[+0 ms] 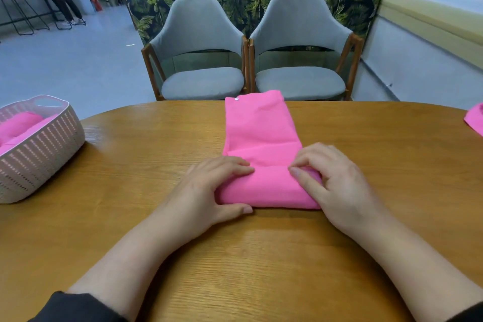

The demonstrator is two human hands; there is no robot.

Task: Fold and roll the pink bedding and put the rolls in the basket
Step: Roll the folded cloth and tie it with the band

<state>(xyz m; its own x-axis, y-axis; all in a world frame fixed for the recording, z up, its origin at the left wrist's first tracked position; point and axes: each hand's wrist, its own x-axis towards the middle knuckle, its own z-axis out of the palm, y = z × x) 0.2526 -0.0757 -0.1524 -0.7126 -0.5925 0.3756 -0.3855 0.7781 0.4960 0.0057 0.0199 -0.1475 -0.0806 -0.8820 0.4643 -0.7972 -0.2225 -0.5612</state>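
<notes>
A long folded strip of pink bedding (260, 125) lies on the wooden table (130, 165), reaching from the far edge toward me. Its near end is rolled into a thick roll (266, 189). My left hand (211, 191) grips the roll's left end, fingers curled over the top and thumb at the near side. My right hand (332, 180) grips the right end the same way. A pale woven basket (39, 154) stands at the table's left edge with pink rolls (18, 124) inside.
Another pink cloth (474, 119) pokes in at the table's right edge. Two grey chairs (203, 60) stand behind the far edge, backed by a leaf-patterned sofa. A wall and window run along the right. Persons stand far back.
</notes>
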